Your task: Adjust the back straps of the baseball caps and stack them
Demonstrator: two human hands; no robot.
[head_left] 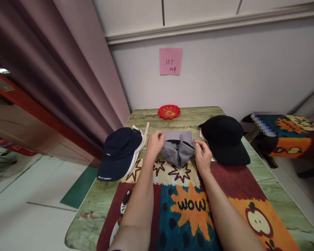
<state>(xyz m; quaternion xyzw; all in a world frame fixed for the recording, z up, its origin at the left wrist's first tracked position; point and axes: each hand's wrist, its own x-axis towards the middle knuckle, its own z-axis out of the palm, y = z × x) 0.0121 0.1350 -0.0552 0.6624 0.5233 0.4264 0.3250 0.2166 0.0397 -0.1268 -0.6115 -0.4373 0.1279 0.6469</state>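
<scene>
A grey cap (179,153) lies at the middle of the table, its opening facing up with a dark inner band and a label showing. My left hand (156,142) pinches its left edge, fingers closed. On the other side my right hand (203,156) grips the right edge between thumb and fingers. A navy cap (120,148) rests to the left, stacked over a white one (136,157). To the right sits a black cap (223,137), with something pink partly showing under it.
A red scalloped dish (169,112) stands at the table's back edge. A patterned cloth (185,223) covers part of the green table (86,209). Behind is a wall with a pink note (171,61); a curtain (94,62) hangs at the left.
</scene>
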